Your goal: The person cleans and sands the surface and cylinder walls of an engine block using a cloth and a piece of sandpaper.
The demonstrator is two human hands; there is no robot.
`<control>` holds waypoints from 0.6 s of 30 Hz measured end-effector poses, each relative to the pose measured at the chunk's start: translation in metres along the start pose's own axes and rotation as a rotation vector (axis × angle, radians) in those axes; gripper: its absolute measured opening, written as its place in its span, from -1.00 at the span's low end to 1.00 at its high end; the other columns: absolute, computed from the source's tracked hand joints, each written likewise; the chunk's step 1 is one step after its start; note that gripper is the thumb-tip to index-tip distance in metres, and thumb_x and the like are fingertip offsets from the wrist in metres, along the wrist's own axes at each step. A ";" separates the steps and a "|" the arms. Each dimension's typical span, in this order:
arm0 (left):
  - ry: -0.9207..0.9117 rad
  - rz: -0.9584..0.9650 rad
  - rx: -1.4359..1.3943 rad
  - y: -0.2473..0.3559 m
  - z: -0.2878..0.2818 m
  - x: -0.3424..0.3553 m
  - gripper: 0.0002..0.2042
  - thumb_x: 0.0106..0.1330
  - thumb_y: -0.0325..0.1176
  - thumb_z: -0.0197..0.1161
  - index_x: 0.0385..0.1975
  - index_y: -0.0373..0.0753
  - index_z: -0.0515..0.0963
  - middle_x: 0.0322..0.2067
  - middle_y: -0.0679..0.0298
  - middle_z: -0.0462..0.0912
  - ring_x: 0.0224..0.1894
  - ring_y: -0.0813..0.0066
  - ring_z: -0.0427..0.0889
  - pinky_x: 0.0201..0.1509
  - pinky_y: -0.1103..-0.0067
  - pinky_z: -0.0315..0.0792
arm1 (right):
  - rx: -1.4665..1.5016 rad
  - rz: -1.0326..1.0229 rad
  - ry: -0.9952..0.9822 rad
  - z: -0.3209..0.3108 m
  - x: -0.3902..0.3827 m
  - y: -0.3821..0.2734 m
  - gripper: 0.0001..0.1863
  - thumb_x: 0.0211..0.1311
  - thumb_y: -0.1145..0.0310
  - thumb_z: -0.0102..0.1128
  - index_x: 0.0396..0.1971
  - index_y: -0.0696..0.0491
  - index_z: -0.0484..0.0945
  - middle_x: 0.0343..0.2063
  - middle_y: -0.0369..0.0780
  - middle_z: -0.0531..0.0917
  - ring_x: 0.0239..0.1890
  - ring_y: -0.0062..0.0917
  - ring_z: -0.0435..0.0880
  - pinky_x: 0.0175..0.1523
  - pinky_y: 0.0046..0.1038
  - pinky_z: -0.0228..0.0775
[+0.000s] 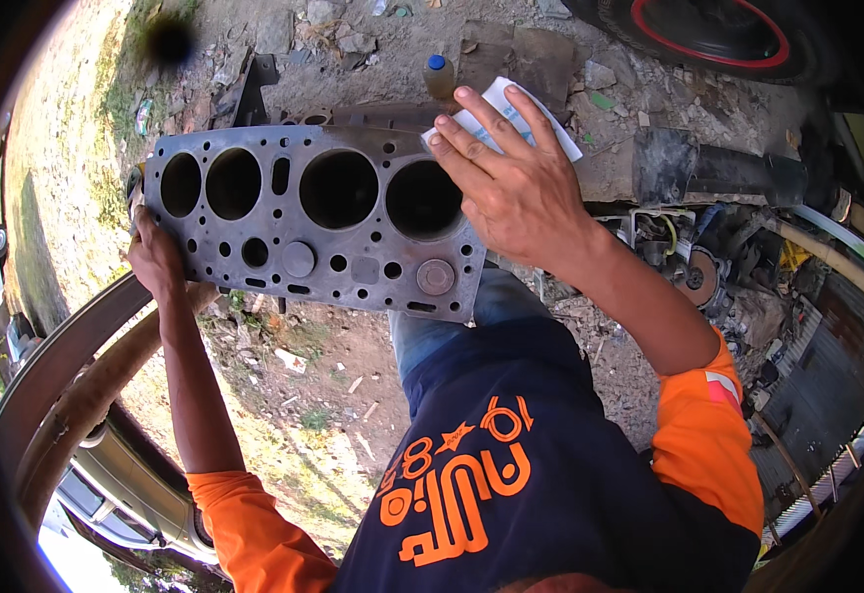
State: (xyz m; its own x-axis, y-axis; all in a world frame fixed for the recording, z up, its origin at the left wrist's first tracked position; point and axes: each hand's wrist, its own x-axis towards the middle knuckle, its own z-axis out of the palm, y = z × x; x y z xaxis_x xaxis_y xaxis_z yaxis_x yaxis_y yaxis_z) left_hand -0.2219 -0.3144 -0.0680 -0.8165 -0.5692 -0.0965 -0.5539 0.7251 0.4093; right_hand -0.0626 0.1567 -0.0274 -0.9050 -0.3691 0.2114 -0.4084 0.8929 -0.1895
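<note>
A grey engine block point(279, 222) spans the upper middle, its flat face with large round cylinder bores and many small holes turned up toward me. My left hand point(158, 259) is closed around the block's left end, with part of its fingers hidden at the edge. Over the block's right end my right hand point(521, 183) is stretched out with its fingers spread. Beneath those fingers lies a white sheet point(550, 128), sticking out past the block's far right corner; whether it is paper or cloth I cannot tell. The right thumb is hidden.
Beyond the block stands a small bottle point(439, 79) with a blue cap. A tyre point(615, 25) with a red-edged rim lies at the far right. Mechanical parts with a round disc point(699, 277) lie to the right. A metal beam point(61, 361) and a brown pole point(106, 385) slant at the left.
</note>
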 end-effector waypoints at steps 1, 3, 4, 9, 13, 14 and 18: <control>0.001 0.009 -0.021 -0.001 0.001 -0.001 -0.23 0.50 0.32 -0.02 0.14 -0.37 0.72 0.03 -0.20 0.77 0.11 -0.11 0.73 0.27 0.23 0.47 | 0.012 0.005 0.001 0.000 0.001 0.000 -0.50 0.20 0.31 0.35 0.17 0.09 0.75 0.24 -0.16 0.74 0.54 -0.26 0.44 0.66 0.12 -0.04; 0.010 0.024 -0.055 -0.005 0.000 -0.002 -0.22 0.50 0.33 -0.02 0.14 -0.38 0.72 0.04 -0.21 0.77 0.12 -0.13 0.72 0.28 0.23 0.46 | 0.046 0.009 0.005 0.005 0.002 -0.002 -0.49 0.20 0.31 0.35 0.18 0.09 0.74 0.25 -0.16 0.74 0.54 -0.26 0.44 0.66 0.13 -0.05; 0.025 0.023 -0.046 -0.003 0.000 -0.004 -0.22 0.49 0.32 -0.02 0.14 -0.39 0.71 0.03 -0.21 0.77 0.13 -0.15 0.71 0.29 0.22 0.46 | 0.024 0.004 0.003 0.003 -0.010 0.000 -0.49 0.20 0.32 0.35 0.18 0.10 0.74 0.26 -0.16 0.73 0.54 -0.26 0.43 0.66 0.13 -0.05; 0.000 0.017 -0.031 0.002 0.003 -0.003 -0.21 0.50 0.33 -0.03 0.13 -0.40 0.72 0.01 -0.23 0.77 0.11 -0.12 0.73 0.27 0.20 0.46 | 0.101 0.049 -0.004 -0.008 -0.016 -0.002 -0.47 0.08 0.48 0.33 0.14 0.18 0.75 0.26 -0.13 0.73 0.54 -0.22 0.45 0.66 0.12 -0.01; 0.016 0.000 -0.053 -0.005 0.000 -0.002 -0.22 0.52 0.32 -0.02 0.12 -0.40 0.72 -0.01 -0.22 0.78 0.08 -0.12 0.73 0.25 0.22 0.48 | 0.090 0.040 0.012 -0.002 -0.005 -0.003 -0.47 0.07 0.49 0.29 0.12 0.16 0.76 0.26 -0.14 0.73 0.55 -0.21 0.44 0.65 0.13 0.00; 0.024 0.015 -0.055 -0.002 0.000 -0.006 -0.23 0.52 0.31 -0.02 0.12 -0.40 0.72 -0.01 -0.22 0.78 0.08 -0.12 0.74 0.24 0.22 0.48 | 0.079 0.049 -0.008 -0.008 -0.019 -0.001 -0.48 0.08 0.48 0.29 0.13 0.16 0.76 0.26 -0.14 0.73 0.55 -0.21 0.44 0.65 0.12 0.00; 0.000 0.047 -0.077 0.003 0.000 -0.008 -0.25 0.54 0.29 -0.02 0.10 -0.40 0.72 -0.06 -0.18 0.80 0.00 -0.07 0.75 0.19 0.24 0.50 | 0.064 0.049 -0.023 -0.011 -0.024 -0.001 -0.47 0.09 0.48 0.30 0.14 0.15 0.75 0.25 -0.14 0.73 0.55 -0.22 0.43 0.66 0.10 -0.02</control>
State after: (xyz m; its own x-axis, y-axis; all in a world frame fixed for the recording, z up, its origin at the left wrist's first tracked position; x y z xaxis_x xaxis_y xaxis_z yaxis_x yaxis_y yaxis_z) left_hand -0.2176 -0.3075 -0.0661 -0.8414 -0.5352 -0.0751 -0.5003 0.7190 0.4824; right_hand -0.0394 0.1670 -0.0219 -0.9263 -0.3320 0.1781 -0.3696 0.8921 -0.2598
